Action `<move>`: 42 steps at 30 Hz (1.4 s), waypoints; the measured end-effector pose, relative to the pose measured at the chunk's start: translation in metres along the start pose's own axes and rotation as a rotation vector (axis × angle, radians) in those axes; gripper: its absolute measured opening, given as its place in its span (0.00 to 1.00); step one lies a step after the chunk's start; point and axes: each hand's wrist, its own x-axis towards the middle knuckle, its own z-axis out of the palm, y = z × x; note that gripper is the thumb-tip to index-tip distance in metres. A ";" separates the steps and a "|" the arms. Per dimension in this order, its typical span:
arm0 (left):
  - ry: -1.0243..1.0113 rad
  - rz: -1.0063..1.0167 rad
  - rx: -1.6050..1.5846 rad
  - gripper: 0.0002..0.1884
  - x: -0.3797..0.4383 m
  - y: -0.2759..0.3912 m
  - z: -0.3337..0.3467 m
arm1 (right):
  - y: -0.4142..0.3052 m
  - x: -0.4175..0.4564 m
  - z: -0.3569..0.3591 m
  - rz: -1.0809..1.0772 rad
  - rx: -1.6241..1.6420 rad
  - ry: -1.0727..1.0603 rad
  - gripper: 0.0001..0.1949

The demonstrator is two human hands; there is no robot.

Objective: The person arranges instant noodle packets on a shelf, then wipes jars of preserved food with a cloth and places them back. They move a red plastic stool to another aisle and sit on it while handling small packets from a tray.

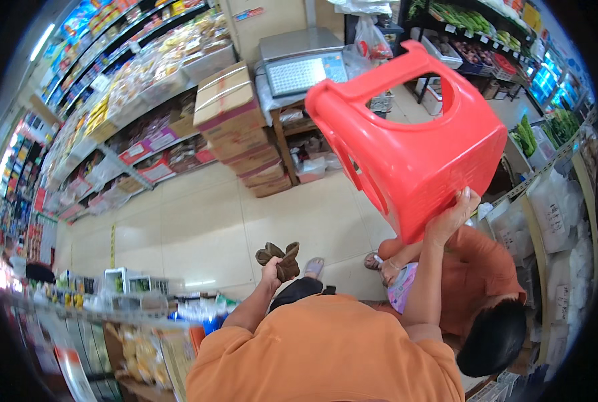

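A bunched brown cloth (290,265) is gripped in my left hand (270,274), low in front of my body. With my right hand (452,213) I hold up a red plastic stool (424,156), tilted so that its legs point up and away from me. My fingers lie against the flat seat face near its lower edge; some of them are hidden behind it. The stool has large rounded openings in its sides. Below the stool, the tiled floor (188,216) shows at left, and one of my sandals (314,267) is visible.
Close on my right, a person in a rust-coloured shirt (485,266) bends low beside shelves with plastic bags (555,211). Ahead stand a weighing scale (304,65) and stacked cardboard boxes (228,115). Packed snack shelves (148,90) line the left; vegetable racks (459,25) stand at the far right.
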 end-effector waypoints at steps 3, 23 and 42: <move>-0.102 0.017 0.194 0.18 0.019 0.038 0.051 | 0.004 0.012 0.016 -0.001 -0.075 0.116 0.07; -0.682 0.039 1.127 0.14 0.112 0.090 0.384 | 0.139 0.160 0.010 -0.164 -0.402 0.408 0.11; -1.258 -0.295 1.143 0.48 0.245 0.032 0.684 | 0.270 0.375 0.061 -0.061 -0.426 0.307 0.13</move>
